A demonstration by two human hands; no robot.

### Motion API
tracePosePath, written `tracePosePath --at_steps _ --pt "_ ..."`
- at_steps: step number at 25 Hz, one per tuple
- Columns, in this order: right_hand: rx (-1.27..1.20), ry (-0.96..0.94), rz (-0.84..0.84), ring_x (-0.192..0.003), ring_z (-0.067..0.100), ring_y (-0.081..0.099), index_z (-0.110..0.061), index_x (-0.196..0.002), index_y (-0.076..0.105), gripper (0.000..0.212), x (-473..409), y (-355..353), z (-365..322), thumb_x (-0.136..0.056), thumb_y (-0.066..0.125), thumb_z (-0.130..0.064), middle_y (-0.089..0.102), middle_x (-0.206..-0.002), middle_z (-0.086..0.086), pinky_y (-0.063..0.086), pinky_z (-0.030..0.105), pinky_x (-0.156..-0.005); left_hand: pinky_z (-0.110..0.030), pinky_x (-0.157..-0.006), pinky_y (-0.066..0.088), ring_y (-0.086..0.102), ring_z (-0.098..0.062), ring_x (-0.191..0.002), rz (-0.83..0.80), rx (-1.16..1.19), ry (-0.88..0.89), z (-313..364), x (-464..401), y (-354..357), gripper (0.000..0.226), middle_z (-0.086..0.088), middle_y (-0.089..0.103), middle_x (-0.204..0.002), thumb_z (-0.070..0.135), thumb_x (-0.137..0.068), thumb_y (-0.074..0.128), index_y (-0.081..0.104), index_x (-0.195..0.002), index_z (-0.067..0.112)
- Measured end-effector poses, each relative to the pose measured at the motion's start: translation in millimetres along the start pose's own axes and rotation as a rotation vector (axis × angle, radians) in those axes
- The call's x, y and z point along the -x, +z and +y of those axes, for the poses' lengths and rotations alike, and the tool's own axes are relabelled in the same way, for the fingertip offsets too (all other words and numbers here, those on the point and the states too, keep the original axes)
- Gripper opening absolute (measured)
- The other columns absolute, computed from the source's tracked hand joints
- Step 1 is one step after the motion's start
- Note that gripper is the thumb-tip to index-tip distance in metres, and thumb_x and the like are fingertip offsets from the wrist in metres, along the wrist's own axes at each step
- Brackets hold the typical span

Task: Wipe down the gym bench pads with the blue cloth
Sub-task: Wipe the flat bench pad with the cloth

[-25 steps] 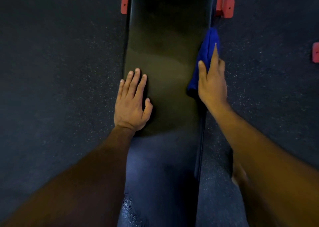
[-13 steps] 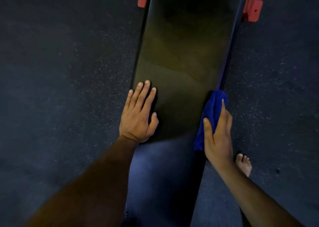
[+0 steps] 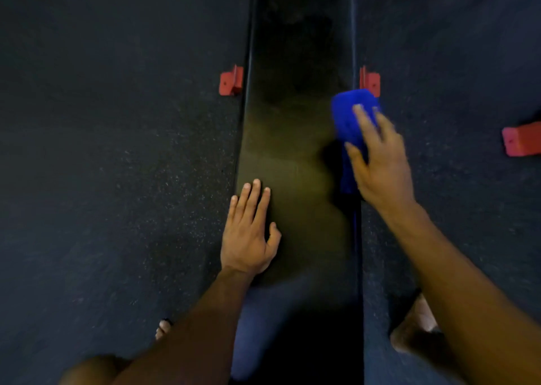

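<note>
The left hand (image 3: 248,235) lies flat on the near left part of the bench pad (image 3: 292,138), palm down, its fingers (image 3: 254,200) straight and close together and holding nothing. That placement reads as a brace: it seems to take the person's weight as they lean over the tabletop and to keep the pad steady against the rubbing on the other side.

The right hand (image 3: 377,162) works at the pad's right edge. Its fingers (image 3: 366,121) are spread and laid over the blue cloth (image 3: 349,115), with the thumb around the cloth's inner side, so the cloth is pinned between hand and pad. The hand is blurred, so how tightly the fingertips curl cannot be told. The cloth is bunched into a thick wad at the right rim, just beside a red bracket (image 3: 371,81), and a strip of it trails down along the side of the pad under the palm. A bunched cloth held from above like this puts pressure on the rim and side, probably the part being cleaned at this moment.

The middle of the pad shows lighter, smeared patches, possibly damp traces, though the dim light leaves that unsure. A matching red bracket (image 3: 231,80) sits at the left edge, and bare toes (image 3: 162,327) rest on the speckled floor (image 3: 117,150) on the left.
</note>
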State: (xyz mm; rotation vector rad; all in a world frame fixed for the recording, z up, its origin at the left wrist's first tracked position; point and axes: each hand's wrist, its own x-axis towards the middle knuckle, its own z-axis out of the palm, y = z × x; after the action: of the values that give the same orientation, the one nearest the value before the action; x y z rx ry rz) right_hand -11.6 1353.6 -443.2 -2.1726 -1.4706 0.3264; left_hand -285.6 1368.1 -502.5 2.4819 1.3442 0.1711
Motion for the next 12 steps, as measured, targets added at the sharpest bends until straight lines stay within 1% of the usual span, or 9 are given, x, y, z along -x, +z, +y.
tracePosePath --at_steps 2,3,5,7,9,11,12 --pt "0.279 -0.056 -0.172 -0.143 0.039 0.022 -0.041 -0.152 0.026 0.056 -8 27 -5 -0.099 0.041 -0.049 0.022 -0.162 0.004 0.036 0.065 -0.104 -0.048 -0.127 0.015 0.016 -0.023 -0.156 -0.018 -0.008 0.002 2 0 0 0.07 -0.007 0.024 -0.168 0.039 -0.092 0.041 0.037 -0.157 0.012" --pt "0.358 -0.058 -0.222 -0.146 0.04 0.015 -0.043 -0.151 0.026 0.055 -5 40 -4 -0.098 0.038 -0.052 0.018 -0.163 0.002 0.034 0.067 -0.104 -0.046 -0.128 0.013 0.015 -0.022 -0.157 -0.026 -0.01 -0.001 2 0 0 0.07 -0.007 0.023 -0.168 0.04 -0.092 0.039 0.036 -0.157 0.014" --pt "0.386 -0.06 -0.248 -0.148 0.039 0.01 -0.045 -0.151 0.022 0.054 6 50 1 -0.099 0.035 -0.053 0.012 -0.165 -0.002 0.034 0.065 -0.105 -0.042 -0.128 0.007 0.01 -0.018 -0.157 -0.021 -0.021 -0.014 1 3 0 0.069 -0.004 0.02 -0.169 0.044 -0.095 0.033 0.033 -0.158 0.016" --pt "0.355 -0.047 -0.238 -0.147 0.036 0.011 -0.045 -0.152 0.022 0.053 21 45 1 -0.101 0.035 -0.052 0.01 -0.165 -0.005 0.037 0.061 -0.105 -0.038 -0.128 0.003 0.007 -0.016 -0.157 -0.004 -0.021 -0.018 2 4 -1 0.07 -0.002 0.018 -0.17 0.047 -0.096 0.027 0.03 -0.159 0.018" --pt "0.35 -0.005 -0.214 -0.147 0.034 0.014 -0.043 -0.151 0.024 0.054 56 45 -7 -0.1 0.039 -0.05 0.013 -0.164 -0.006 0.039 0.059 -0.105 -0.037 -0.128 -0.001 0.003 -0.014 -0.157 -0.014 -0.007 -0.016 4 7 -4 0.073 0.0 0.013 -0.17 0.051 -0.095 0.021 0.026 -0.16 0.02" --pt "0.383 -0.014 -0.233 -0.146 0.035 0.022 -0.042 -0.15 0.029 0.057 114 49 -16 -0.097 0.048 -0.048 0.02 -0.163 -0.005 0.04 0.058 -0.105 -0.036 -0.128 -0.004 -0.001 -0.014 -0.157 -0.05 -0.018 -0.016 6 10 -7 0.074 0.0 0.007 -0.171 0.054 -0.096 0.015 0.02 -0.162 0.021" --pt "0.4 -0.031 -0.251 -0.145 0.035 0.027 -0.041 -0.149 0.032 0.06 143 47 -19 -0.094 0.054 -0.047 0.026 -0.161 -0.004 0.042 0.058 -0.104 -0.035 -0.127 -0.005 -0.003 -0.014 -0.157 -0.063 -0.029 -0.015 7 10 -9 0.072 0.0 0.004 -0.171 0.054 -0.098 0.016 0.016 -0.162 0.022"
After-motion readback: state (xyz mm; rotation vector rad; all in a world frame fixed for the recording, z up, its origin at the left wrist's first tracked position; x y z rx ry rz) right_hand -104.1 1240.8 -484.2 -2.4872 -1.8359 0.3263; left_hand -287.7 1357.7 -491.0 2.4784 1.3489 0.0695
